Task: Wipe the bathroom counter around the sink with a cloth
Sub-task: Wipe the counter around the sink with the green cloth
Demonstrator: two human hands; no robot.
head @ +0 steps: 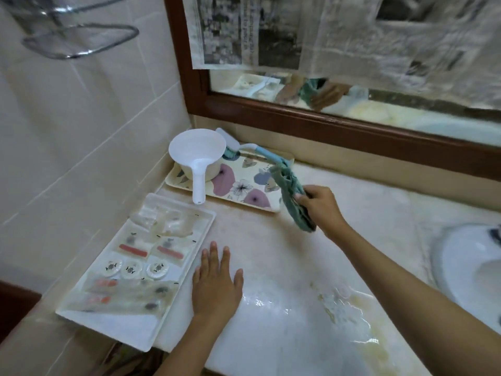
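While the left hand point(217, 286) is lying flat on the counter point(273, 316), palm down with its fingers spread and nothing under them but the stone, a shiny wet patch point(344, 308) is glistening just to its right. Beside that hand, on the counter's left edge, a white tray point(135, 332) is holding sealed toiletry packets and three round lidded tubs point(132, 269). At the right edge of view the rim of the white sink point(466, 267) is showing. Farther in, the right hand point(322, 207) is gripping a teal cloth point(294, 196), fingers curled tight around its bunched lower part; the cloth is hanging lifted off the counter, its upper end overlapping the near right corner of a flowered tray point(244, 188). On that tray a white dipper point(199, 158) is sitting with its handle pointing forward, and a blue-handled brush point(244, 150) is lying behind it. Beyond, newspaper point(352, 36) is covering most of the wood-framed mirror point(325, 123).
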